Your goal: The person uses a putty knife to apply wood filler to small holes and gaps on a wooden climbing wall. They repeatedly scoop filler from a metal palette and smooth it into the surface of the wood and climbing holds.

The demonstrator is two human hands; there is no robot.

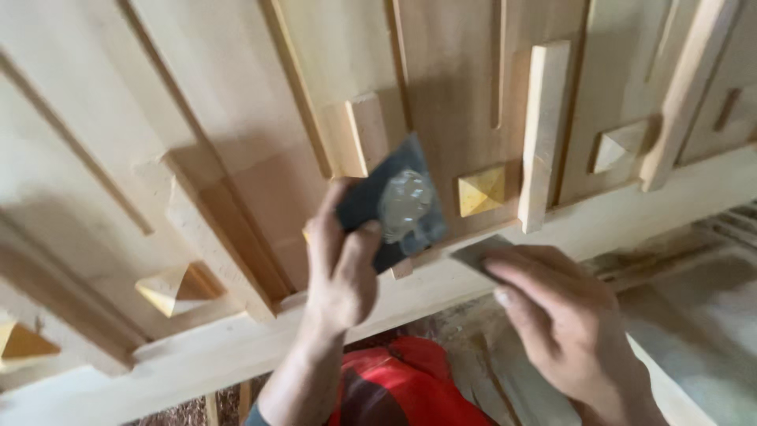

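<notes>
- Dark card: a flat, dark grey rectangular piece with a pale, glossy blob of paste on its face; it sits at the centre of the view, tilted, just in front of the carved wooden panel.
- Left hand: raised from below, thumb and fingers clamped on the lower left corner of the dark card; the thumb lies across the card's face and the fingers are hidden behind it.
- Grey blade: a thin, flat grey piece, partly blurred, lying against the lower rail of the panel just right of the dark card.
- Right hand: enters from the lower right; the grip is closed on the grey blade, with the fingers laid flat along its top, pressing it onto the wood. How the thumb stands underneath cannot be told.
- Wooden panel: pale, unfinished timber filling most of the view, with raised strips and routed grooves running at a slant.
- Small pyramid block: a yellowish, four-sided raised stud just right of the dark card, between the card and an upright wooden strip.
- Further pyramid studs: one at the right, one at the lower left, each set in a recess of the panel.
- Lower rail: a broad plain board crossing the view beneath the studs.
- Red cloth: visible below the rail, between the two forearms.
</notes>
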